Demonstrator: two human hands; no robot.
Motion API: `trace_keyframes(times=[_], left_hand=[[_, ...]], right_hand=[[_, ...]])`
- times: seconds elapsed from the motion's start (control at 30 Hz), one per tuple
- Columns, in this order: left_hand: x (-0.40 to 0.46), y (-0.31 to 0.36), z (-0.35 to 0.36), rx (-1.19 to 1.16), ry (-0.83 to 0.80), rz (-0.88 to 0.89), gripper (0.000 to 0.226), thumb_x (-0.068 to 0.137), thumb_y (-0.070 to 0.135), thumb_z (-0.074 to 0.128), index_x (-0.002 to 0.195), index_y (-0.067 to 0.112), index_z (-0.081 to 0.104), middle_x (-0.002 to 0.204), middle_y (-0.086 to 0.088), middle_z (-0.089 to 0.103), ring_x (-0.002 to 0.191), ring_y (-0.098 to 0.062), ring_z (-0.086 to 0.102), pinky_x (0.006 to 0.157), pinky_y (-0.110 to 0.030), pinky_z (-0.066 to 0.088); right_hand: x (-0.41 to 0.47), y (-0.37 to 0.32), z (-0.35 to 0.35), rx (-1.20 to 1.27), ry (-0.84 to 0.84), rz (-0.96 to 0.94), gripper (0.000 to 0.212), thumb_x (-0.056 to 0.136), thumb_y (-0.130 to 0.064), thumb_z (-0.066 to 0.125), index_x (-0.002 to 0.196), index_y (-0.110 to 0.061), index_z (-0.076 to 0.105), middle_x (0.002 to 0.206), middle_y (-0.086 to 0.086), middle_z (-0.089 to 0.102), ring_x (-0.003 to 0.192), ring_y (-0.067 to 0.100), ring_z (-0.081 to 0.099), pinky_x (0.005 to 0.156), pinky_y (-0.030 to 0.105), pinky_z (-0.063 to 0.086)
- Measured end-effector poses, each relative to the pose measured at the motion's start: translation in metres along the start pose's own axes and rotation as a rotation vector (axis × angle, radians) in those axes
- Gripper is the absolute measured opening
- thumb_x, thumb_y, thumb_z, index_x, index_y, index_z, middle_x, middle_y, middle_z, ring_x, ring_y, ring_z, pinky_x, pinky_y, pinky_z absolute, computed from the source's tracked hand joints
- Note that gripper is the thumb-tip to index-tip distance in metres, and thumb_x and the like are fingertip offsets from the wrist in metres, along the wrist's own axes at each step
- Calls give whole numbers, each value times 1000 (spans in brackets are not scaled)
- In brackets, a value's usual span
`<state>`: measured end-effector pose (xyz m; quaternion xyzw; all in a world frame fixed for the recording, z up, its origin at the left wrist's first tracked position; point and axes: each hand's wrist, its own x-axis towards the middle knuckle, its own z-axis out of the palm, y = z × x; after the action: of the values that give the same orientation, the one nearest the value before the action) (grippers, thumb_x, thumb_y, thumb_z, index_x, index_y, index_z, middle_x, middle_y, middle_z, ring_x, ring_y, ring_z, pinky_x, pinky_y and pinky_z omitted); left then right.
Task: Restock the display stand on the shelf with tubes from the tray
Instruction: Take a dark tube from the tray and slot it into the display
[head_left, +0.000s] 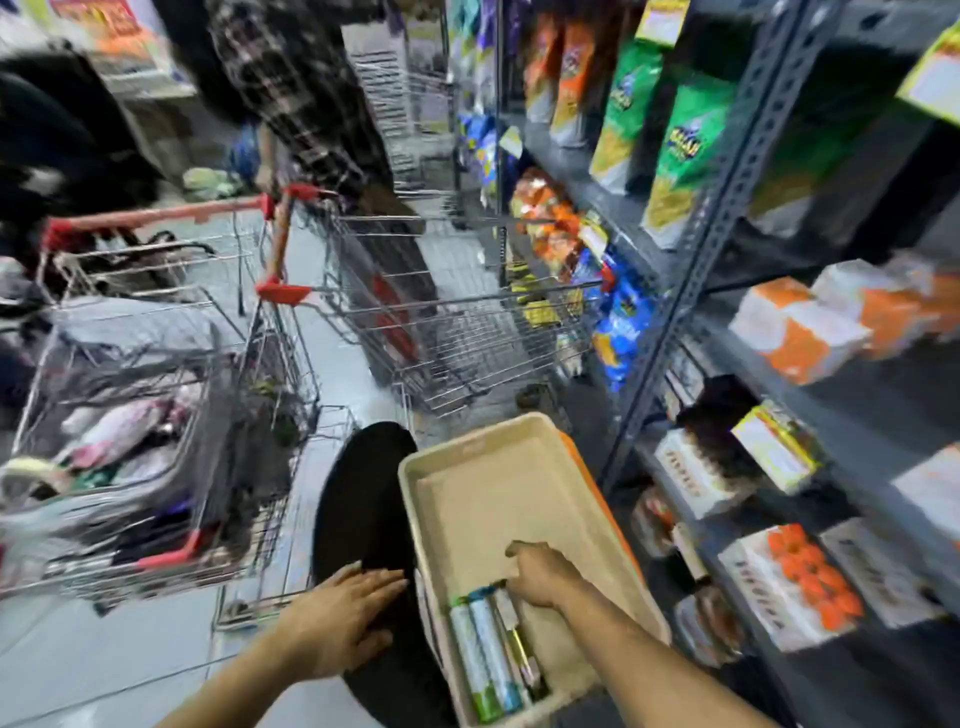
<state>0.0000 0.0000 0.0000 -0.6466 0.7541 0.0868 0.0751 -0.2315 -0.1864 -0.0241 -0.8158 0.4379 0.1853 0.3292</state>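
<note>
A beige plastic tray (498, 488) rests in front of me, low beside the shelving. Several tubes (485, 649) lie side by side in its near end, white with green and blue ends. My right hand (545, 574) reaches into the tray with its fingers curled down onto the far ends of the tubes; whether it grips one I cannot tell. My left hand (343, 618) lies flat, fingers spread, on my black-clad knee (363, 499), holding nothing. A yellow-edged display stand (774, 447) sits on a grey shelf at the right, blurred.
Grey metal shelving (727, 208) fills the right with snack bags and white-and-orange boxes (789, 587). Two wire shopping carts (166, 395) (452, 322) stand in the aisle to the left and ahead. A person in a plaid shirt (296, 88) stands behind them.
</note>
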Motion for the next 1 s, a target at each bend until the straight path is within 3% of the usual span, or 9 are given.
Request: trace_keyframes(times=[0.07, 0.17, 0.3, 0.57, 0.7, 0.77, 0.87, 0.93, 1.0], left_hand=[[-3, -1, 6, 41, -32, 27, 46, 88, 56, 43, 117, 27, 64, 120, 10, 66, 115, -8, 56, 105, -42, 40], [-3, 4, 6, 59, -78, 49, 49, 94, 51, 26, 87, 23, 66, 97, 8, 69, 103, -13, 57, 96, -37, 37], [-6, 1, 13, 21, -51, 35, 47, 94, 46, 28, 90, 24, 69, 105, 9, 71, 118, -13, 54, 96, -32, 38], [-6, 1, 17, 16, -48, 19, 41, 92, 43, 34, 79, 23, 67, 95, 10, 71, 111, -11, 58, 92, -31, 41], [-7, 2, 12, 17, -65, 16, 41, 90, 44, 35, 87, 23, 70, 106, 11, 72, 116, -8, 56, 96, -29, 39], [-5, 2, 9, 12, -92, 10, 47, 89, 51, 32, 91, 24, 70, 104, 10, 71, 108, -8, 59, 94, -27, 38], [13, 5, -11, -69, -155, -28, 56, 85, 60, 24, 85, 20, 64, 83, 4, 69, 77, -15, 60, 73, -27, 34], [38, 6, -32, -84, -114, -32, 54, 84, 60, 26, 84, 19, 62, 80, 2, 69, 73, -17, 60, 67, -27, 33], [71, 10, -65, -83, -24, -21, 44, 84, 54, 34, 88, 21, 64, 84, 2, 72, 79, -19, 63, 68, -28, 43]], right_hand=[[10, -4, 9, -43, -56, 6, 48, 86, -24, 51, 134, -16, 47, 136, 17, 53, 120, 34, 55, 97, 36, 48], [21, -3, 23, -120, -83, -4, 46, 89, -18, 44, 135, -14, 44, 134, 20, 51, 120, 36, 53, 99, 38, 47], [32, -5, 47, -215, -108, -37, 44, 91, -16, 43, 135, -15, 42, 130, 19, 47, 119, 37, 51, 100, 42, 45], [39, -15, 62, -305, -9, -35, 37, 87, 0, 42, 121, -10, 52, 121, 17, 56, 109, 33, 58, 86, 38, 51], [33, -19, 39, -258, -11, -40, 32, 86, -1, 46, 116, -8, 55, 121, 18, 58, 109, 35, 59, 84, 37, 50], [25, -20, 18, -220, -19, -55, 26, 88, -8, 54, 114, -7, 58, 121, 18, 58, 108, 35, 59, 86, 36, 50], [3, -19, -25, -142, -19, -93, 36, 83, -25, 69, 113, -6, 66, 119, 18, 64, 107, 34, 61, 89, 34, 52], [-21, -22, -61, -115, 23, -132, 41, 79, -31, 73, 109, -5, 68, 112, 18, 68, 104, 34, 63, 85, 34, 52], [-53, -22, -101, -109, 99, -174, 39, 77, -33, 73, 103, -4, 70, 104, 19, 70, 98, 34, 63, 79, 35, 52]])
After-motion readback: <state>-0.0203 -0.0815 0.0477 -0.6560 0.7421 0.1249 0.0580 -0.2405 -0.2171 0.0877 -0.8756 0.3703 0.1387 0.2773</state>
